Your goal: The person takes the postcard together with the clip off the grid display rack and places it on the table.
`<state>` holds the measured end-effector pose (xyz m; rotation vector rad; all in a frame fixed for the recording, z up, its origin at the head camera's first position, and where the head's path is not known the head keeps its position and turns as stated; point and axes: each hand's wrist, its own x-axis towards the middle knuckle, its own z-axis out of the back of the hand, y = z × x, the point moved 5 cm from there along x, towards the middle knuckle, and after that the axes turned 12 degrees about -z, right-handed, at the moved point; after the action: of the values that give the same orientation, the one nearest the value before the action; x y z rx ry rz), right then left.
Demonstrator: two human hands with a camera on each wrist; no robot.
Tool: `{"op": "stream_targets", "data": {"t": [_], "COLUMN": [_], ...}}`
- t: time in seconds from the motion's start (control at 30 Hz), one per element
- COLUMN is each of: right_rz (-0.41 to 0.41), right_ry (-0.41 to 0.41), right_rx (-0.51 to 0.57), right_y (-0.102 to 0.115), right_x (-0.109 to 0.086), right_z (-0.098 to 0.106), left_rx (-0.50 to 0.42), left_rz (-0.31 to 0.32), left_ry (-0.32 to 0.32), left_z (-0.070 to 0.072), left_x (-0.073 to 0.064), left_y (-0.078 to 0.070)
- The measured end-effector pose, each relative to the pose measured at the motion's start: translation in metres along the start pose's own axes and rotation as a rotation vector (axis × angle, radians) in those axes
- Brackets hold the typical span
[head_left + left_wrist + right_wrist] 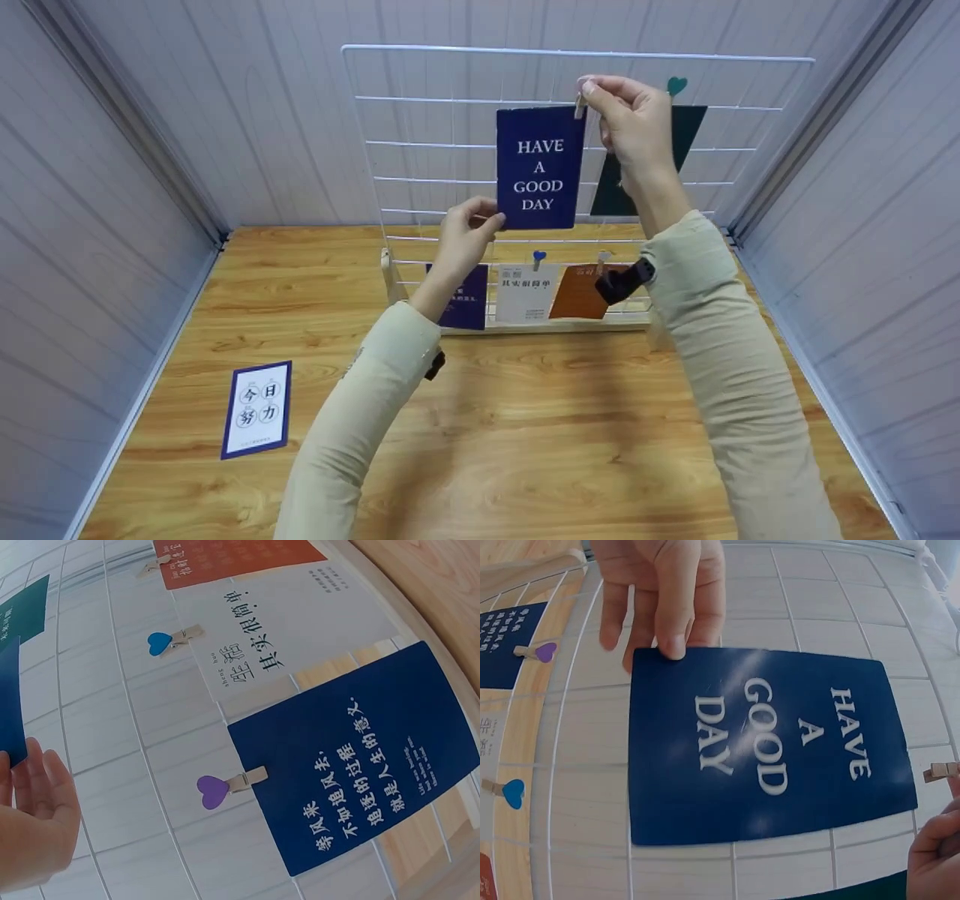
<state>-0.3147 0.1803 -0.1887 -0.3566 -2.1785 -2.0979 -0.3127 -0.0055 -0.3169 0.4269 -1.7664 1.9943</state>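
Observation:
A dark blue card reading "HAVE A GOOD DAY" stands upright in front of a white wire grid. My left hand pinches the card's lower left corner between thumb and fingers. Up at the card's top right corner, my right hand pinches a small wooden clothespin. The right wrist view shows the clothespin just off the card's top edge, apart from it. Behind the right hand hangs a dark green card, partly hidden, under a green heart clip.
Low on the grid hang a navy card with a purple heart clip, a white card with a blue heart clip, and an orange card. A blue-bordered card lies on the wooden table. Pale panels flank both sides.

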Motion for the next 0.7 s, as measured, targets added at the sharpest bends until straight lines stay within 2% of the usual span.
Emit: {"op": "stream_targets", "data": {"t": [0.33, 0.7], "right_rz": [-0.008, -0.043], "right_ry": [0.009, 0.025], "right_rx": [-0.034, 0.002], "right_y": [-0.007, -0.019], "right_x": [-0.007, -0.014], "right_z": [0.015, 0.035], "left_rx": [-0.022, -0.041], "left_rz": [-0.026, -0.022], "left_ry": [0.000, -0.008], "left_z": [0.011, 0.026], "left_x": [-0.009, -0.020], "left_y": [0.000, -0.003]}}
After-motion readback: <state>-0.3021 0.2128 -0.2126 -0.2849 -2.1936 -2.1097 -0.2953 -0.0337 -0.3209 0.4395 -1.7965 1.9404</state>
